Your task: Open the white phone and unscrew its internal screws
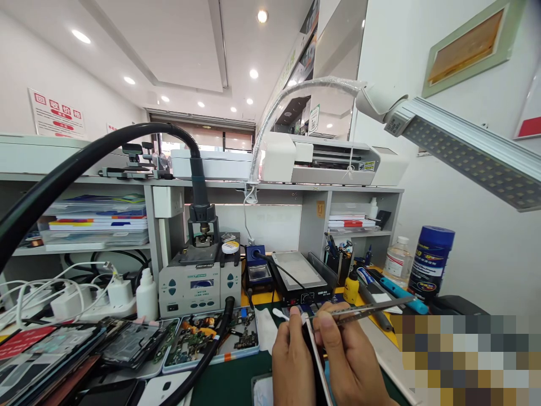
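Observation:
Low in the head view, my left hand [288, 361] is closed around a thin, phone-like device [318, 361], tipped up so that its pale edge faces me. My right hand [355, 358] presses against the other side of that device near its top. Between the right thumb and fingers is a pair of metal tweezers [372, 308], its long end pointing out to the right. The fingers hide the tweezers' other end. A small white tip [279, 313] shows beyond my left fingers; what it belongs to is unclear.
A hot-air station [198, 285] and a tray of circuit boards [249, 344] stand left of centre. Its black hose [203, 361] crosses the front. Phone parts [131, 338] pile at left. A heating plate [300, 270], yellow bottle [350, 288] and blue-capped can [431, 265] stand behind my hands.

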`<action>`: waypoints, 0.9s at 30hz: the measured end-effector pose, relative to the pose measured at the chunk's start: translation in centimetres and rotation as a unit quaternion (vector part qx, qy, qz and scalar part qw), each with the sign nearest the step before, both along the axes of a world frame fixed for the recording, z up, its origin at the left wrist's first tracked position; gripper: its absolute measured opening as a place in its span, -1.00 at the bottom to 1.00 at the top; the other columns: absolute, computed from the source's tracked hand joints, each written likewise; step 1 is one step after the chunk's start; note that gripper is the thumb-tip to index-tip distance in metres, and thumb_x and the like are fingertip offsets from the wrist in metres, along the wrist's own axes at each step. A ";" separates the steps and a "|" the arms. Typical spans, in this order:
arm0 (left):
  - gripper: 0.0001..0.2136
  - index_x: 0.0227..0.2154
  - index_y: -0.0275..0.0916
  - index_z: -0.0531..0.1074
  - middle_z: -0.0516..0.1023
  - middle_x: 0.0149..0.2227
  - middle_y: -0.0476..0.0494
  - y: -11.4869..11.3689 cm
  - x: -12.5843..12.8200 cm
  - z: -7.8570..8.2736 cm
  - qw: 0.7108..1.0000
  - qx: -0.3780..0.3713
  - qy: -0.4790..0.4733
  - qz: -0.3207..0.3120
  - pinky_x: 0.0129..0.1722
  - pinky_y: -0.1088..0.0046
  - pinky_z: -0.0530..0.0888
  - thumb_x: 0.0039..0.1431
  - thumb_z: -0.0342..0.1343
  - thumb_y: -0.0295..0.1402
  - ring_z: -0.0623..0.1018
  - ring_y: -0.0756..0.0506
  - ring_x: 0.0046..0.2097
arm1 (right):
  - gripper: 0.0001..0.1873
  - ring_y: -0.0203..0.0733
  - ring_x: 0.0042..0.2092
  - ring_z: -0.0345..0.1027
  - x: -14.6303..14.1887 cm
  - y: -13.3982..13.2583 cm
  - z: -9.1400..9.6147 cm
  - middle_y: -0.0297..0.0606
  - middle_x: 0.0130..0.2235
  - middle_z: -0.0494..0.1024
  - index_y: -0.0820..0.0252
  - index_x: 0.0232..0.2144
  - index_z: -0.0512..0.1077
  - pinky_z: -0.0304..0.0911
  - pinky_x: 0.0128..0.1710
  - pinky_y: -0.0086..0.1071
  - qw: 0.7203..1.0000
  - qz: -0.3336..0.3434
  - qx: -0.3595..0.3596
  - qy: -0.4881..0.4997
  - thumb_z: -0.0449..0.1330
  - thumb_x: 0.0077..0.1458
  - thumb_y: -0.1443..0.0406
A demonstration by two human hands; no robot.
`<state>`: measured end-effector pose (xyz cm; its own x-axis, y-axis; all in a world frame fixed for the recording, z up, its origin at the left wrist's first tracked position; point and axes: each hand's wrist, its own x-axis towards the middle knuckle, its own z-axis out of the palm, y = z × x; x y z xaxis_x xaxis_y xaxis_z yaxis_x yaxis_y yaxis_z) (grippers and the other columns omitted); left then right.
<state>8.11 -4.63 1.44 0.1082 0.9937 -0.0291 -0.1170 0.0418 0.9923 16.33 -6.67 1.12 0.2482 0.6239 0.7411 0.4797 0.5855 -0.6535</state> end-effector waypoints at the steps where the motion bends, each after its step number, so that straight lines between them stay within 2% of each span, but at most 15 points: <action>1: -0.70 -0.38 -0.16 0.39 0.61 -0.33 -0.22 0.1 0.0 -0.1 1.000 0.003 0.004 -0.002 -0.13 0.35 0.45 0.39 -0.17 -0.24 0.58 -0.22 -0.21 | -0.55 -0.18 -0.38 0.22 0.0 0.0 0.0 -0.38 -0.42 0.32 0.07 -0.40 0.32 0.17 -0.32 -0.30 1.000 -0.002 0.000 0.000 -0.06 0.48 0.01; 8: -0.71 -0.40 -0.14 0.36 0.60 -0.33 -0.20 0.4 0.0 -0.6 1.000 0.007 0.022 -0.007 -0.12 0.38 0.43 0.36 -0.14 -0.18 0.57 -0.23 -0.18 | -0.55 -0.19 -0.38 0.21 0.0 0.0 0.1 -0.39 -0.41 0.31 0.06 -0.40 0.31 0.16 -0.32 -0.31 1.000 -0.001 -0.004 0.001 -0.06 0.48 0.00; 18: -0.68 -0.24 -0.21 0.40 0.63 -0.24 -0.28 0.5 -0.1 -0.6 0.999 0.003 0.041 -0.013 -0.06 0.33 0.41 0.36 -0.18 -0.15 0.57 -0.27 -0.12 | -0.56 -0.18 -0.38 0.21 0.2 0.2 -0.3 -0.37 -0.40 0.31 0.06 -0.39 0.31 0.20 -0.28 -0.30 1.000 -0.011 -0.003 -0.022 -0.08 0.49 0.03; 27: -0.70 -0.32 -0.19 0.45 0.65 -0.26 -0.26 0.6 -0.1 -0.6 0.999 -0.001 0.034 0.004 -0.06 0.31 0.41 0.37 -0.13 -0.19 0.58 -0.29 -0.12 | -0.57 -0.15 -0.40 0.23 0.5 0.0 0.1 -0.34 -0.42 0.32 0.06 -0.41 0.30 0.24 -0.33 -0.30 0.998 -0.007 0.000 -0.056 -0.10 0.50 0.07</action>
<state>8.00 -4.05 0.87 0.0983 0.9944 -0.0381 -0.0496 0.0431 0.9978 16.87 -6.69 1.23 0.1727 0.6204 0.7650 0.5571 0.5790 -0.5953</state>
